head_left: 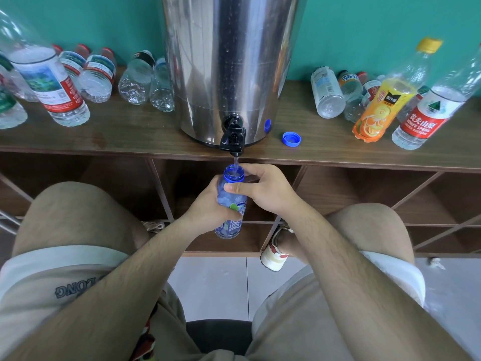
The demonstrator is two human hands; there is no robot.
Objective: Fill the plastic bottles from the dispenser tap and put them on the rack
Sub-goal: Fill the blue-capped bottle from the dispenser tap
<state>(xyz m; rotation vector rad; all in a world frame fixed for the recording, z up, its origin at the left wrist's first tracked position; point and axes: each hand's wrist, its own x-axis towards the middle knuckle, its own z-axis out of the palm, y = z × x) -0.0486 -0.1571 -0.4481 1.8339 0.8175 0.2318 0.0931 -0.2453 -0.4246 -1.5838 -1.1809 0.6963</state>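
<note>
I saw the blue bottle point(232, 201) held upright just under the black tap point(233, 138) of the steel dispenser point(229, 61), with a thin stream running into its open mouth. The left hand point(205, 210) wrapped the bottle's body and the right hand point(265, 189) gripped its neck. A blue cap point(291, 139) lay on the rack top point(130, 136) near the dispenser. I couldn't tell how full the bottle was.

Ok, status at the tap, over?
Both gripping: left hand low on blue bottle, right hand at its neck. Bottle mouth under the tap, water running in. Blue cap off on the shelf; nothing in the way.
</note>
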